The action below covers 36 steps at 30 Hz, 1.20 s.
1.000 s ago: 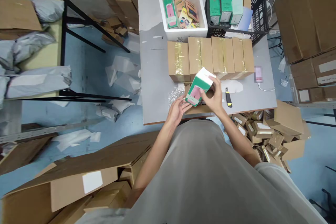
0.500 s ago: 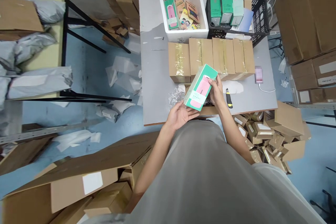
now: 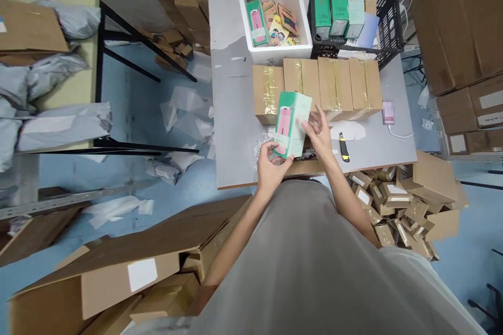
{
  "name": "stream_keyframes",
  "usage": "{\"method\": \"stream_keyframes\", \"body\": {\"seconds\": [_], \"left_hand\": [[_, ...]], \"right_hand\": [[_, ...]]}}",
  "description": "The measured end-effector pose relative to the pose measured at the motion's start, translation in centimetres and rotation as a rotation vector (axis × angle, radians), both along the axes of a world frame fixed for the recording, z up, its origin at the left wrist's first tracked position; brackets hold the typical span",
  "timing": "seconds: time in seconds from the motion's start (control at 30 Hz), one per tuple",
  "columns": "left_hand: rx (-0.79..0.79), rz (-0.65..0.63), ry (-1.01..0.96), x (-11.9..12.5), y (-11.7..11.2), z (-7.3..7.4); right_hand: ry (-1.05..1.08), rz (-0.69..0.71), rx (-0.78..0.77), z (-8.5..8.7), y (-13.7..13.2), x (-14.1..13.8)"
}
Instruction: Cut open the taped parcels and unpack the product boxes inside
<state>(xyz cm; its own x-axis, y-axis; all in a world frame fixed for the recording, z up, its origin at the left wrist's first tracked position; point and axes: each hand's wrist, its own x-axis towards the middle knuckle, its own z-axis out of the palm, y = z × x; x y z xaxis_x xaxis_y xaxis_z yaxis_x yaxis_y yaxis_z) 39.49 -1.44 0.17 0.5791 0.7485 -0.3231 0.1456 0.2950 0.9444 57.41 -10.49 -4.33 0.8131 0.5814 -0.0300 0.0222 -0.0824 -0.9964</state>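
A green and white product box point(image 3: 293, 123) with a pink bottle-like picture on it stands tilted above the front of the grey table point(image 3: 233, 141). My left hand point(image 3: 272, 167) grips its lower end between thumb and fingers. Beside its right face is my right hand point(image 3: 320, 133), fingers apart, the fingertips close to the box; whether they touch it is hard to tell. Behind it, several taped brown cartons point(image 3: 301, 81) stand in a row. Crumpled clear wrap point(image 3: 262, 144) lies left of the box, partly covered by my left hand.
A white foam bin point(image 3: 279, 52) holds a similar green box and small packs. Next to it, a black crate point(image 3: 393, 26) contains several green boxes. A utility knife point(image 3: 343, 147) and a charging phone point(image 3: 388, 111) lie on the right. Cardboard piles point(image 3: 408, 199) flank the table.
The green box has been turned more upright, so its pale side face now shows. My left hand closed on its lower end, while my right fingers came off its front and opened.
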Motion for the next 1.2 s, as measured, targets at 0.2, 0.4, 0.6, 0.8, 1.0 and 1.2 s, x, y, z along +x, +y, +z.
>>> {"method": "stream_keyframes", "body": {"seconds": [0.2,0.4,0.6,0.8,1.0,1.2], "left_hand": [[0.406,-0.125,0.153,-0.7,-1.2,0.4],[0.394,-0.116,0.161,-1.0,-1.1,0.6],[-0.388,-0.010,-0.094,-0.9,2.0,-0.9],[-0.915,0.008,-0.173,-1.1,3.2,-3.5],[-1.041,-0.024,-0.146,-1.1,2.6,-4.8],[-0.920,-0.035,-0.148,-1.4,2.4,-5.0]], "right_hand": [[-0.014,0.012,-0.020,-0.2,1.1,-1.4],[0.029,-0.010,-0.005,-0.3,0.9,-1.3],[0.037,-0.030,-0.007,-0.7,0.2,-0.1],[0.074,0.008,0.040,0.0,0.9,-0.2],[0.027,0.010,0.026,0.9,1.5,-0.5],[-0.020,0.023,0.030,0.4,1.5,-0.2]]}}
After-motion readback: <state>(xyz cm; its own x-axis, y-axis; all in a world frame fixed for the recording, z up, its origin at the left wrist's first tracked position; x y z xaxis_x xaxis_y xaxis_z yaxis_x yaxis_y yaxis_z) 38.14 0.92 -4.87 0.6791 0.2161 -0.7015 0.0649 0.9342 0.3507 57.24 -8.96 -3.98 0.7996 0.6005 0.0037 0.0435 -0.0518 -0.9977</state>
